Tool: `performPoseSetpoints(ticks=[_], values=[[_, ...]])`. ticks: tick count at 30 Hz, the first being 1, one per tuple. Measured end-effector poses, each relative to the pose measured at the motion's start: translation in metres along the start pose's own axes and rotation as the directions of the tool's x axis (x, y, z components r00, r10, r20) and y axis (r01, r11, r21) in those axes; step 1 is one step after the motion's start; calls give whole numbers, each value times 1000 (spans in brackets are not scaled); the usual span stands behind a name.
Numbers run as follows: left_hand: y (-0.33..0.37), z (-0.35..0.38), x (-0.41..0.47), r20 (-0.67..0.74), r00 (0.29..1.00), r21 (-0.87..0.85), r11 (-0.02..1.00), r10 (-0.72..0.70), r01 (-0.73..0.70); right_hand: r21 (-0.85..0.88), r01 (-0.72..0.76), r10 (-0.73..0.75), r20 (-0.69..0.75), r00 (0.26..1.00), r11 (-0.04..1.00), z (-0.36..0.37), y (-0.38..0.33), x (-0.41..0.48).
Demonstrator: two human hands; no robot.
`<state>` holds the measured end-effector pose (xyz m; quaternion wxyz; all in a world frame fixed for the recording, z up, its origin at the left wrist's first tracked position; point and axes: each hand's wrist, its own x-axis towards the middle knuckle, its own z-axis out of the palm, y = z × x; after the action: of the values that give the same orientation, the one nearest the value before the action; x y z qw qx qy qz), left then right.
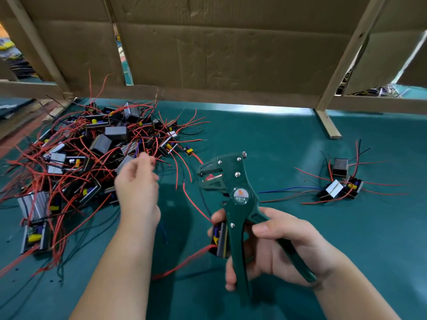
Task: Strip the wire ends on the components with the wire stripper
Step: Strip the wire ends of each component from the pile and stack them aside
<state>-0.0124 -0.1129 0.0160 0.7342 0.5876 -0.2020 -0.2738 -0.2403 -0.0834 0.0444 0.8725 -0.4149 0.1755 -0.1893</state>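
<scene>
Fingers of right hand (275, 248) grip green wire stripper (240, 197), component (220, 239); left hand (137, 183) blurred, unclear

Two hands. The right hand (272, 245) grips one wire stripper (239, 197) and one component (220, 239). Right of that grip lie three components (332, 189). Left of it, by the left hand (136, 185), is a pile (69, 158) too tangled to count.

2 bare forearms, L grip (136, 188) & R grip (268, 257) bare too, short plain nails
</scene>
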Motion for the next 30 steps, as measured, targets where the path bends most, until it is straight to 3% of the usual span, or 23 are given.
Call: performPoseSetpoints(ticks=[3,6,8,11,13,16,22,27,30], values=[[4,-9,12,0,1000,53,998,30,-30,-55,20,-22,-49,999,998,-5,-6,-10],[0,-11,8,60,997,167,985,42,-52,-55,192,-199,-180,963,980,-11,-19,-15],[-1,-10,5,61,998,196,980,34,-46,-97,366,-377,-340,862,925,-20,-30,-21],[1,-9,4,64,998,161,987,11,-22,-211,574,-594,-487,640,791,-38,-42,-32],[2,-7,3,88,996,149,989,-23,10,-293,619,-658,-552,512,728,-49,-46,-37],[0,-5,1,121,992,213,977,-20,-6,-319,640,-669,-609,426,699,-62,-46,-39],[-3,-6,0,133,986,254,958,99,-131,-307,640,-666,-599,445,704,-67,-44,-34],[-5,-7,-1,111,976,282,936,186,-211,-212,586,-576,-604,550,782,-65,-39,-22],[-4,-8,-3,115,944,362,872,309,-329,-142,528,-488,-630,604,837,-65,-36,-12]])
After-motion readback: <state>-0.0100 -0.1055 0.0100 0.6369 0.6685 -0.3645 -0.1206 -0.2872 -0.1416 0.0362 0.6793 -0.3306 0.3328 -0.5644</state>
